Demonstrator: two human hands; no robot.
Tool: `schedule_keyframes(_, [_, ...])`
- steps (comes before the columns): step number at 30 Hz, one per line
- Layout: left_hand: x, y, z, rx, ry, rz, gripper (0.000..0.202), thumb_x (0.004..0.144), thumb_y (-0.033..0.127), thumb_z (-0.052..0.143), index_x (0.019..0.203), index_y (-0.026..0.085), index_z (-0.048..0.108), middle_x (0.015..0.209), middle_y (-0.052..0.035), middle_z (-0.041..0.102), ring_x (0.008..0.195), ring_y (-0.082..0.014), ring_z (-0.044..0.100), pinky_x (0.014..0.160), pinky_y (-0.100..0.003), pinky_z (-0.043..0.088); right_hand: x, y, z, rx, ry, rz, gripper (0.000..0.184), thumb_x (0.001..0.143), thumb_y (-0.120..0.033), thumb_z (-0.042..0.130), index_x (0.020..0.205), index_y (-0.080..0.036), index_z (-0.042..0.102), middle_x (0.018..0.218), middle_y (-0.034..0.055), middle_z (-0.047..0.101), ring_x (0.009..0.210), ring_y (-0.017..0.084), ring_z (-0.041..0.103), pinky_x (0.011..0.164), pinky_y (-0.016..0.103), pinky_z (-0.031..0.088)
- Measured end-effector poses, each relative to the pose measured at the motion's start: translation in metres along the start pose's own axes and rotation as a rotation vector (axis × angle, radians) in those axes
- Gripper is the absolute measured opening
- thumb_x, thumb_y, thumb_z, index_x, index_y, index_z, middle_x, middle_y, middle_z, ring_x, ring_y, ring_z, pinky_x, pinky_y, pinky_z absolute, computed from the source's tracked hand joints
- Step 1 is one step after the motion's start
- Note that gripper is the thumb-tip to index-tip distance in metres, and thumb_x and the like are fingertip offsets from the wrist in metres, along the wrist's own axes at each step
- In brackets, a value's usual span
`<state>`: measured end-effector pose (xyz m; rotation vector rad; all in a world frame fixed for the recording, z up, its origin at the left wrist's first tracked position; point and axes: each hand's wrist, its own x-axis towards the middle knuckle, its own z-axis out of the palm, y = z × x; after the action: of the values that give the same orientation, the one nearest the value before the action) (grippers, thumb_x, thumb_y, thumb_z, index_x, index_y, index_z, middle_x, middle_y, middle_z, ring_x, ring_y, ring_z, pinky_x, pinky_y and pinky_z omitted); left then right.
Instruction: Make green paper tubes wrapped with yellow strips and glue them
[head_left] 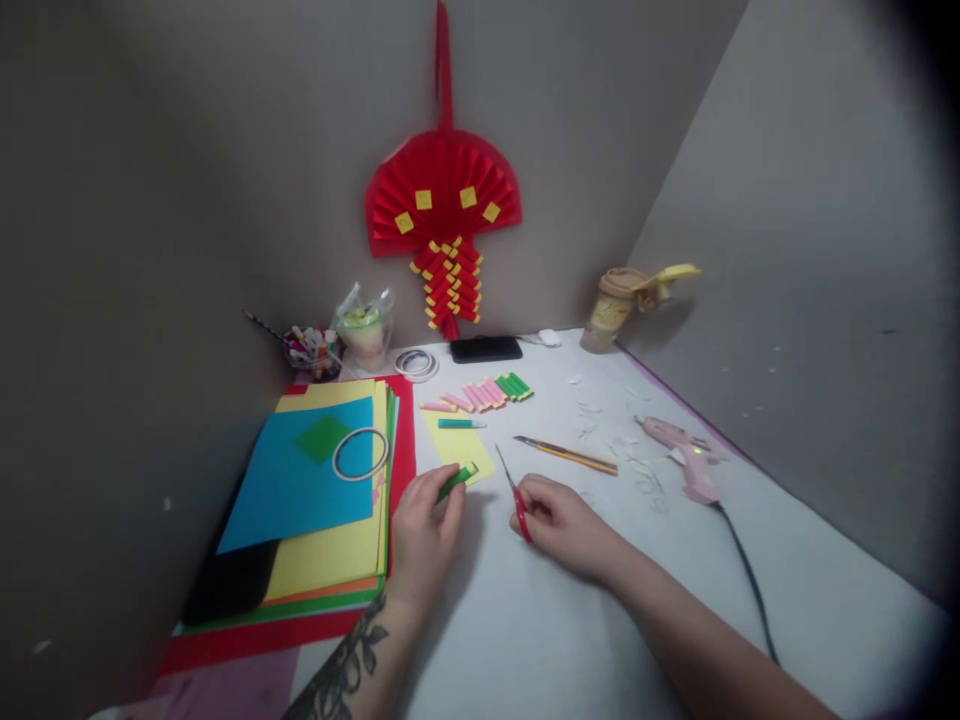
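Green paper roll [455, 482] is sitting in the left hand [427, 522], whose grip is pinching it between thumb and fingers near a yellow sheet [453, 447] on the worktop [517, 630]. The right hand [561, 522] is holding red-handled scissors [520, 512] in a closed grip, the blades [505, 464] pointing away from the person. Pink rolls [484, 394] and green rolls [514, 387] are lying in a row beyond both hands.

From my end, the left hand [426, 520] hides part of the green paper piece [457, 482], and the right hand [562, 522] covers part of the red scissors [518, 503]. I lose the black cord [741, 556] behind the right forearm [667, 615], which the bottom edge cuts off, and cannot read the blurred yellow squares [424, 199].
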<state>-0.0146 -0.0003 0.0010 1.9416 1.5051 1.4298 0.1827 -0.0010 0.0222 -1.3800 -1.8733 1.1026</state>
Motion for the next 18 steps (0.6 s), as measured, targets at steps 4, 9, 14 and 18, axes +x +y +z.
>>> schedule_keyframes(4, [0.0006,0.0011,0.0019,-0.116,-0.009,-0.180,0.026,0.082,0.029,0.058,0.106,0.019,0.062,0.101,-0.0092,0.069,0.093,-0.0194,0.065,0.079,-0.032,0.054,0.0013,0.0016,-0.0007,0.006,0.032,0.010,0.024,0.075,-0.024,0.057,0.061,-0.020,0.038,0.068,-0.0028,0.044,0.062,0.012,0.043,0.055,0.024,0.034])
schedule_keyframes(9, [0.0048,0.0054,0.0027,-0.279,-0.063,-0.374,0.029,0.082,0.035,0.058,0.105,0.017,0.062,0.104,-0.0101,0.068,0.093,-0.0184,0.065,0.078,-0.029,0.053,0.0012,0.0031,0.0013,-0.005,0.014,-0.017,0.024,0.075,-0.024,0.057,0.062,-0.020,0.038,0.068,-0.0032,0.042,0.061,0.012,0.042,0.055,0.024,0.033])
schedule_keyframes(14, [0.0068,0.0048,0.0048,-0.532,-0.114,-0.563,0.035,0.080,0.041,0.060,0.106,0.017,0.062,0.100,-0.0105,0.069,0.091,-0.0182,0.065,0.072,-0.026,0.051,0.0017,0.0033,0.0014,-0.052,0.024,-0.077,0.023,0.074,-0.020,0.058,0.063,-0.021,0.038,0.070,-0.0028,0.042,0.063,0.013,0.043,0.058,0.025,0.034])
schedule_keyframes(18, [0.0075,0.0032,0.0061,-0.750,-0.178,-0.700,0.047,0.077,0.041,0.064,0.116,0.016,0.058,0.103,-0.0137,0.068,0.081,-0.0155,0.065,0.068,-0.025,0.050,0.0023,0.0050,0.0018,-0.081,0.057,-0.113,0.020,0.073,-0.017,0.058,0.068,-0.021,0.039,0.075,-0.0020,0.042,0.068,0.013,0.044,0.061,0.025,0.035])
